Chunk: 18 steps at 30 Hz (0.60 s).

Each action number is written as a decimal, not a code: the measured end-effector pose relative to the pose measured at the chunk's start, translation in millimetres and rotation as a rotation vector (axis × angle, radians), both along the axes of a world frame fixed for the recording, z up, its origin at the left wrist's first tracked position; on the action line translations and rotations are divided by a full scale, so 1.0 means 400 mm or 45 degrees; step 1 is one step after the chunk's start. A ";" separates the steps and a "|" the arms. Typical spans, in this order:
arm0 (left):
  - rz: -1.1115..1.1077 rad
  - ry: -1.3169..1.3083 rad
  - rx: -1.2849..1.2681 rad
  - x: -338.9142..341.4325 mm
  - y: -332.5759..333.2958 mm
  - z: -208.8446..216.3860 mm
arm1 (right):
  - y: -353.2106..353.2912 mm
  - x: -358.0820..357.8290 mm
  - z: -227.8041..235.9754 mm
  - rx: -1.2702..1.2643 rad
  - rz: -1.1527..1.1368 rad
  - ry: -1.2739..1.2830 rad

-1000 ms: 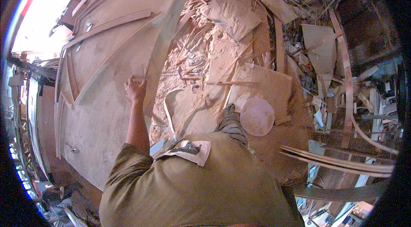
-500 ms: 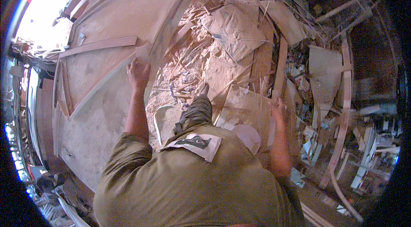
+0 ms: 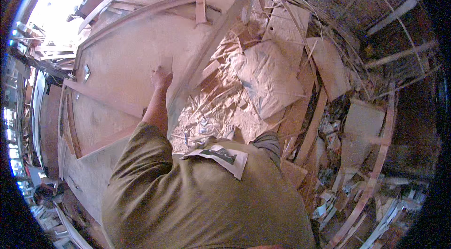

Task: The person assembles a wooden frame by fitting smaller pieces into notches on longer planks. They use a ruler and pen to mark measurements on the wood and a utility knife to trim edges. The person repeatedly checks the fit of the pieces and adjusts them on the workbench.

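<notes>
My left hand [image 3: 162, 80] is over the wide dusty workbench [image 3: 127, 49] at left, its fingers closed around a small pale rectangular piece [image 3: 166, 63]. What that piece is made of I cannot tell; it appears to touch or nearly touch the board surface. Near my wrist a thin wooden strip [image 3: 110, 100] lies across the bench, joining other strips in an angled frame. Farther off, a long wooden strip [image 3: 145, 13] ends at a short upright-looking piece [image 3: 201, 8]. My right hand and forearm are out of sight.
Shavings and wood scraps [image 3: 221, 108] cover the floor right of the bench. Dusty board offcuts [image 3: 268, 77] and long planks [image 3: 314, 122] lie beyond. A small pale object [image 3: 86, 73] sits at the bench's left. Piled offcuts [image 3: 329, 202] fill the lower right.
My left hand has moved farther forward along the bench with the pale piece. My right hand, visible at right before, has dropped from view. My body and view have shifted forward.
</notes>
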<state>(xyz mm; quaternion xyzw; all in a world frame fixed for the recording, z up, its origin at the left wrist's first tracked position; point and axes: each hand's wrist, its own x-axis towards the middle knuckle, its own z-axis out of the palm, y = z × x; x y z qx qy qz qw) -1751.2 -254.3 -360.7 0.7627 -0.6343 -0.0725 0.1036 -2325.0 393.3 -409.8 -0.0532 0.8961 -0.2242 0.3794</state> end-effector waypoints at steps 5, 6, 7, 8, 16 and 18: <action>0.203 -0.036 0.144 -0.098 -0.096 0.043 | -0.265 -0.151 0.009 -0.014 0.033 -0.064; 0.240 -0.065 0.170 -0.134 -0.105 0.070 | -0.316 -0.188 0.006 -0.008 0.042 -0.079; 0.236 -0.082 0.171 -0.192 -0.115 0.117 | -0.352 -0.228 0.003 0.007 0.032 -0.079; 0.249 -0.104 0.165 -0.236 -0.134 0.158 | -0.403 -0.273 -0.005 0.023 0.040 -0.094; 0.130 0.487 -0.223 -0.569 -0.563 0.196 | -1.019 -0.749 -0.023 -0.200 0.025 -0.124; 0.218 0.374 -0.208 -0.558 -0.660 0.108 | -1.232 -0.818 0.003 -0.401 -0.034 -0.212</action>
